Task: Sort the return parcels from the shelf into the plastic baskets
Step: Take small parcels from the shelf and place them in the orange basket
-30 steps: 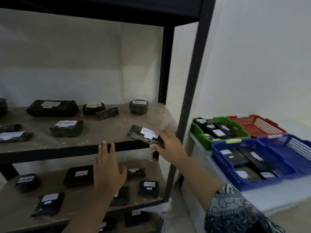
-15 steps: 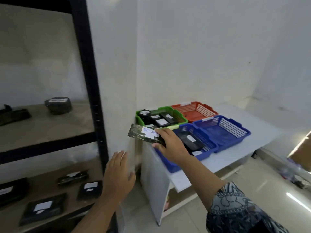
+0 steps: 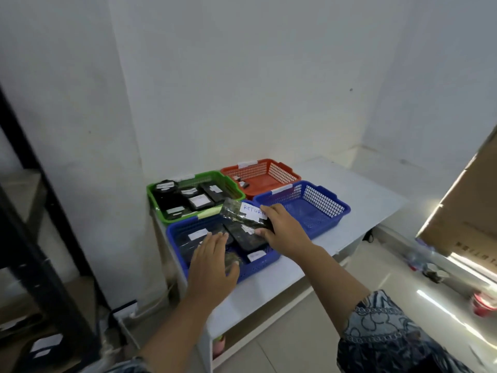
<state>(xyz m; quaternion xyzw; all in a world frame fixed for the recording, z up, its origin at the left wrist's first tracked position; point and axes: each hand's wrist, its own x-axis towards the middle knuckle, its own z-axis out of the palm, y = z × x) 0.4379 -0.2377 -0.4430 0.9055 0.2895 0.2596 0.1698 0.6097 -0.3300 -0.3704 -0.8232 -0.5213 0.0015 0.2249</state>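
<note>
Right hand (image 3: 287, 232) grips flat glossy parcel (image 3: 236, 214) over mesh basket (image 3: 174, 238).

Right hand (image 3: 286, 232): forearm stretched forward, patterned sleeve (image 3: 382, 332) at the elbow, fingers and thumb pinching a parcel (image 3: 239, 215) above the near blue basket (image 3: 174, 238). Left hand (image 3: 212, 265): palm down, fingers straight and together, over that basket's front edge.

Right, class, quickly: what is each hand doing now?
Left hand: open, holding nothing.
Right hand: grips the RETURN parcel.

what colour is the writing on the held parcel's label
Blue handwriting on a white label on the parcel the right hand holds; head view.
</note>
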